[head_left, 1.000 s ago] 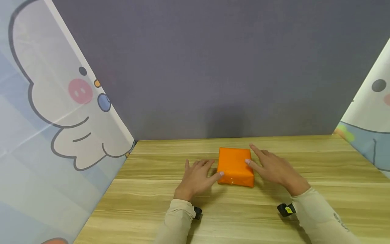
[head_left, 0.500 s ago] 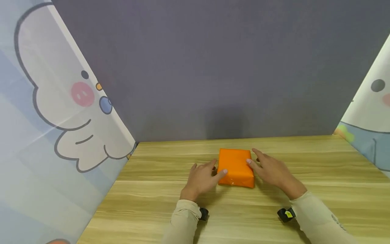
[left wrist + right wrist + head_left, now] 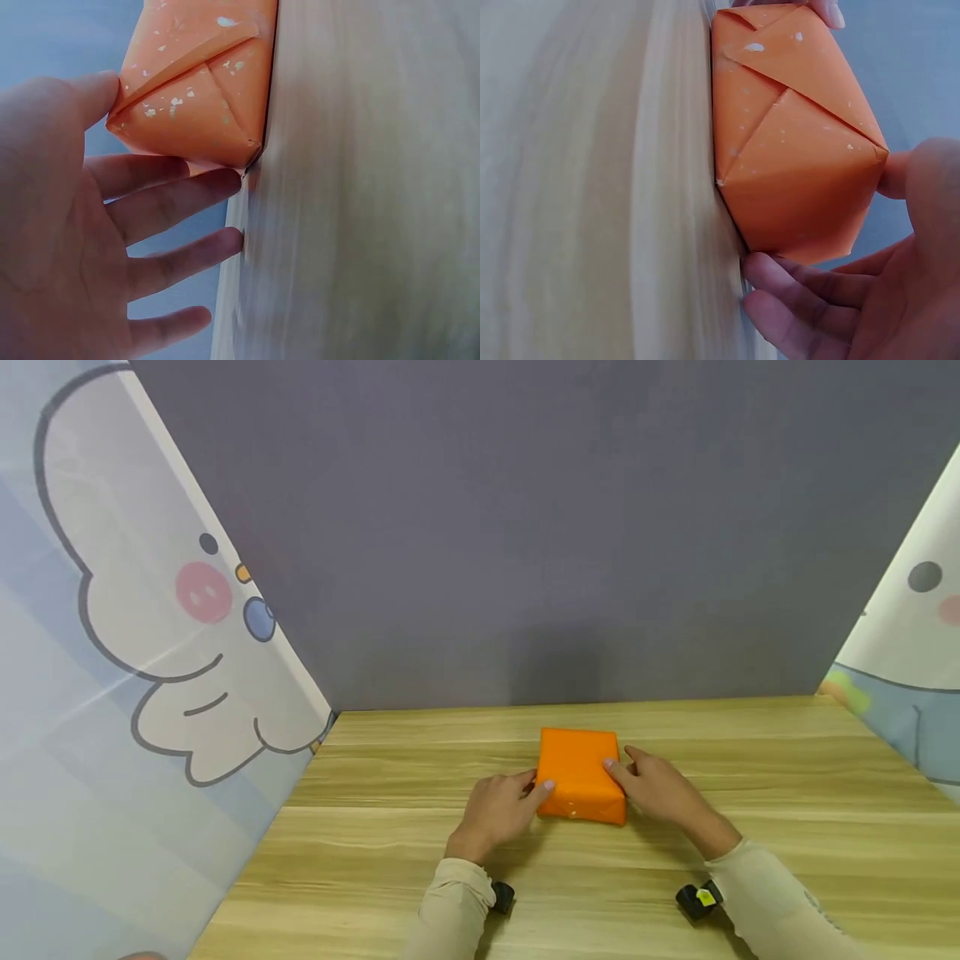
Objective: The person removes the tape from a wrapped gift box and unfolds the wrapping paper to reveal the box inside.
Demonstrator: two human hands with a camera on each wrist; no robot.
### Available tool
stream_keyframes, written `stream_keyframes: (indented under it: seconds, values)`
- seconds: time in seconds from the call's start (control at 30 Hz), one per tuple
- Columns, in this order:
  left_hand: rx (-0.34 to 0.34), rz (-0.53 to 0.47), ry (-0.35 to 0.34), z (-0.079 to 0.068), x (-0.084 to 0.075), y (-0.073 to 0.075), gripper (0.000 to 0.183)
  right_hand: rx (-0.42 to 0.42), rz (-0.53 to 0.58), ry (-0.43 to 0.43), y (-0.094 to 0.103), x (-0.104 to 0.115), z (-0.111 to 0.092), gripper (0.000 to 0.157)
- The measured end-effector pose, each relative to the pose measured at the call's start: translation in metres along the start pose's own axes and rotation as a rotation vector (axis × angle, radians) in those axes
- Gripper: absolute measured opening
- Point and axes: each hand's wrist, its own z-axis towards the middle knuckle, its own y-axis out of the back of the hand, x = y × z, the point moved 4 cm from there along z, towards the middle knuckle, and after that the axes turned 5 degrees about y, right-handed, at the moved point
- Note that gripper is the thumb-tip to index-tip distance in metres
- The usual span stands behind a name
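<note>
An orange paper-wrapped box sits on the wood-grain table in the head view. At its left side, my left hand has the thumb on the top edge and the fingers low against the side. On the opposite side, my right hand holds it likewise, thumb over the top edge. In the left wrist view, folded paper flaps with pale specks show on the box, the left fingertips right at its lower corner. The right wrist view shows the right fingertips by its bottom edge.
A wood-grain table spreads around the box. Behind it rises a grey panel. Cartoon-printed sheets stand at the left and right. Black wrist devices are on both arms, near the left sleeve and right sleeve.
Both hands have closed in on the box, the left moving right toward it and the right drawing its fingers down and in along its side. The box stays about where it was.
</note>
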Motion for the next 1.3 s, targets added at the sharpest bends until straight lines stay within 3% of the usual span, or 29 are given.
stream_keyframes:
  seconds: [0.13, 0.4, 0.5, 0.73, 0.83, 1.0, 1.3]
  values:
    - [-0.019, -0.012, -0.001, -0.004, 0.003, 0.004, 0.063, -0.004, 0.028, 0.001, -0.008, 0.002, 0.002, 0.081]
    - [0.054, -0.104, 0.027, -0.005, 0.002, 0.000, 0.062, -0.019, 0.115, -0.045, -0.013, -0.003, 0.000, 0.073]
    - [0.075, -0.194, 0.053, -0.005, 0.002, -0.001, 0.060, -0.019, 0.165, -0.050, -0.013, -0.003, -0.001, 0.072]
    - [0.115, -0.519, 0.121, -0.001, -0.006, -0.004, 0.060, -0.086, 0.216, -0.027, -0.003, -0.001, -0.014, 0.070]
    - [0.119, -0.581, 0.127, 0.000, -0.013, -0.006, 0.063, -0.130, 0.219, 0.004, 0.003, -0.001, -0.023, 0.068]
    - [0.082, -0.670, 0.116, 0.000, -0.020, -0.004, 0.059, -0.177, 0.260, 0.030, 0.008, -0.001, -0.031, 0.068]
    - [-0.062, -0.908, 0.158, 0.000, -0.017, 0.001, 0.061, -0.269, 0.329, 0.161, 0.008, 0.005, -0.029, 0.063]
